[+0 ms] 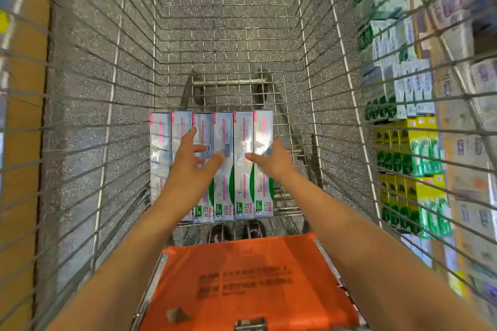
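Six silver-blue rectangular cardboard boxes (pixel 223 129) lie side by side on the floor of the steel wire shopping cart (pixel 116 62), just beyond its orange plastic seat flap (pixel 242 277). Over the row, the left hand (pixel 192 161) and the right hand (pixel 273 160) hold nothing, their fingers spread wide. Whether they touch the boxes cannot be told.

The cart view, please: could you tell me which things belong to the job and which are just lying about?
In the job: row of silver boxes, left hand, right hand, wire cart.
Lying about: orange seat flap, shelved boxes at right.
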`<state>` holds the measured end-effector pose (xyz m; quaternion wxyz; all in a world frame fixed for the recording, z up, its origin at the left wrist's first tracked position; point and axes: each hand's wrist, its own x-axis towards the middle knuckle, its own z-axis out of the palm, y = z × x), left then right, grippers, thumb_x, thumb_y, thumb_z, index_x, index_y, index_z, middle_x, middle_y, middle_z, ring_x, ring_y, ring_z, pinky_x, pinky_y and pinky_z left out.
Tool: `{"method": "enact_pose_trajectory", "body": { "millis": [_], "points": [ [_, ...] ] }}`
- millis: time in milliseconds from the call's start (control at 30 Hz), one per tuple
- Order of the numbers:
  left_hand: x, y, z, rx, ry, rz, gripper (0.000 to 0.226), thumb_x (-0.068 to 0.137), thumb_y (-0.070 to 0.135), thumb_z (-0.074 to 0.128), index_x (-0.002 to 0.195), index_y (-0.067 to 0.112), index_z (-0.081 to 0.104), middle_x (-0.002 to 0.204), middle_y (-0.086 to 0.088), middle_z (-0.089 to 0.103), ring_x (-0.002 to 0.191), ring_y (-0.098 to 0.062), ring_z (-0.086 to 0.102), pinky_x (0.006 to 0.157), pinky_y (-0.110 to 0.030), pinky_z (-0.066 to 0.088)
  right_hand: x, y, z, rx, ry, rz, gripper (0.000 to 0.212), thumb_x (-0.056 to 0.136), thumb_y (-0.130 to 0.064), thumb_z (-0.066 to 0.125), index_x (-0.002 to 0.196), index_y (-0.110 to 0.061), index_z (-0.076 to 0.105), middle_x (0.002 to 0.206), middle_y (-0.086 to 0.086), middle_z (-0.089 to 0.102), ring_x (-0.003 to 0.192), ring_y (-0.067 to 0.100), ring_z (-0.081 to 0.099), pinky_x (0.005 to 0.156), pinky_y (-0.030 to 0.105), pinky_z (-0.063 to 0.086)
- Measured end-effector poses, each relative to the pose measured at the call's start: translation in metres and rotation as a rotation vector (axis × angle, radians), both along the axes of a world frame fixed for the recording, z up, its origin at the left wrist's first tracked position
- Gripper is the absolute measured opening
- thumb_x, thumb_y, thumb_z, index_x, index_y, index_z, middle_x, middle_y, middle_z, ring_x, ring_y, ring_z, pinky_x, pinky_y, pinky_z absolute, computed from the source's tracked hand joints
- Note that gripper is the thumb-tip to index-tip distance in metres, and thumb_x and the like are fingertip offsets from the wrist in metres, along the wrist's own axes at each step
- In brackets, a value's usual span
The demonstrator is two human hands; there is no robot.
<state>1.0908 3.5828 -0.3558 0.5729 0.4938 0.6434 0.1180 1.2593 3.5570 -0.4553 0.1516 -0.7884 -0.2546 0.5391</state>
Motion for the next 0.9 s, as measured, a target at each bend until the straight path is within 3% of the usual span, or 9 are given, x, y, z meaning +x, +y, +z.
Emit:
{"method": "enact_pose_trajectory", "body": {
  "millis": [100,233,300,400,500,567,667,767,900],
  "points": [
    [-0.001,0.002,0.008,0.015,0.014,-0.017,0.070,0.092,0.029,0.056,0.149,0.027,0.016,0.124,0.003,0.043,0.108,-0.014,0.045,0.079,-0.027,0.037,0.004,0.001,0.006,-0.046,0.001,0.066,0.066,0.083,-0.035,0.070,0.130,-0.006,0.035,0.112,0.008,0.054,0.111,0.026,0.051,0.096,0.039,0.043],
    [-0.002,0.014,0.047,0.085,0.018,-0.027,0.066,0.093,0.027,0.054,0.148,0.027,0.018,0.122,0.005,0.044,0.107,-0.013,0.044,0.083,-0.031,0.037,0.017,0.014,0.055,0.077,-0.039,0.049,0.085,0.084,-0.037,0.068,0.146,-0.004,0.020,0.148,0.013,0.036,0.133,0.030,0.039,0.105,0.039,0.036],
    [0.000,0.023,0.082,0.161,0.004,-0.023,0.065,0.093,0.022,0.055,0.148,0.026,0.021,0.121,0.003,0.046,0.103,-0.012,0.046,0.076,-0.025,0.039,0.028,0.026,0.103,0.208,-0.078,0.023,0.086,0.085,-0.037,0.067,0.148,-0.007,0.018,0.152,0.011,0.030,0.136,0.029,0.034,0.108,0.040,0.034],
    [0.004,0.036,0.148,0.297,-0.035,-0.004,0.061,0.092,0.014,0.055,0.145,0.020,0.027,0.119,-0.003,0.048,0.088,-0.004,0.050,0.063,-0.007,0.037,0.043,0.039,0.190,0.402,-0.145,0.013,0.076,0.085,-0.034,0.067,0.145,-0.008,0.028,0.148,0.008,0.037,0.133,0.024,0.039,0.102,0.029,0.035],
    [0.016,0.040,0.220,0.425,-0.092,-0.026,0.056,0.092,0.008,0.055,0.142,0.013,0.032,0.115,-0.007,0.050,0.083,-0.001,0.049,0.056,-0.002,0.040,0.052,0.031,0.287,0.579,-0.230,-0.008,0.069,0.083,-0.030,0.071,0.139,-0.007,0.038,0.143,0.007,0.045,0.130,0.020,0.043,0.096,0.021,0.033],
    [0.028,0.035,0.266,0.522,-0.150,-0.077,0.051,0.091,0.005,0.055,0.138,0.012,0.037,0.109,-0.007,0.052,0.085,-0.008,0.052,0.058,0.001,0.038,0.056,0.013,0.348,0.699,-0.296,-0.003,0.066,0.081,-0.028,0.072,0.137,-0.007,0.042,0.140,0.007,0.049,0.129,0.019,0.045,0.098,0.020,0.031],
    [0.051,0.018,0.324,0.651,-0.241,-0.194,0.040,0.090,0.012,0.061,0.127,0.020,0.048,0.104,-0.001,0.057,0.080,0.003,0.051,0.077,-0.011,0.044,0.062,-0.027,0.427,0.849,-0.424,0.014,0.063,0.079,-0.027,0.074,0.133,-0.008,0.047,0.134,0.008,0.054,0.125,0.018,0.048,0.095,0.016,0.030],
    [0.074,-0.020,0.373,0.769,-0.280,-0.370,0.036,0.085,0.027,0.063,0.120,0.023,0.055,0.101,0.004,0.059,0.083,0.005,0.052,0.075,-0.008,0.039,0.068,-0.091,0.494,0.953,-0.610,-0.016,0.063,0.079,-0.027,0.074,0.133,-0.008,0.048,0.131,0.004,0.056,0.119,0.011,0.049,0.093,0.010,0.028],
    [0.111,-0.084,0.422,0.862,-0.348,-0.600,0.026,0.090,0.014,0.060,0.112,0.027,0.055,0.105,-0.001,0.060,0.092,-0.011,0.055,0.076,-0.013,0.037,0.080,-0.191,0.549,0.955,-0.793,-0.107,0.061,0.080,-0.029,0.074,0.133,-0.011,0.049,0.132,0.002,0.056,0.120,0.012,0.049,0.097,0.013,0.031]
  ]
}}
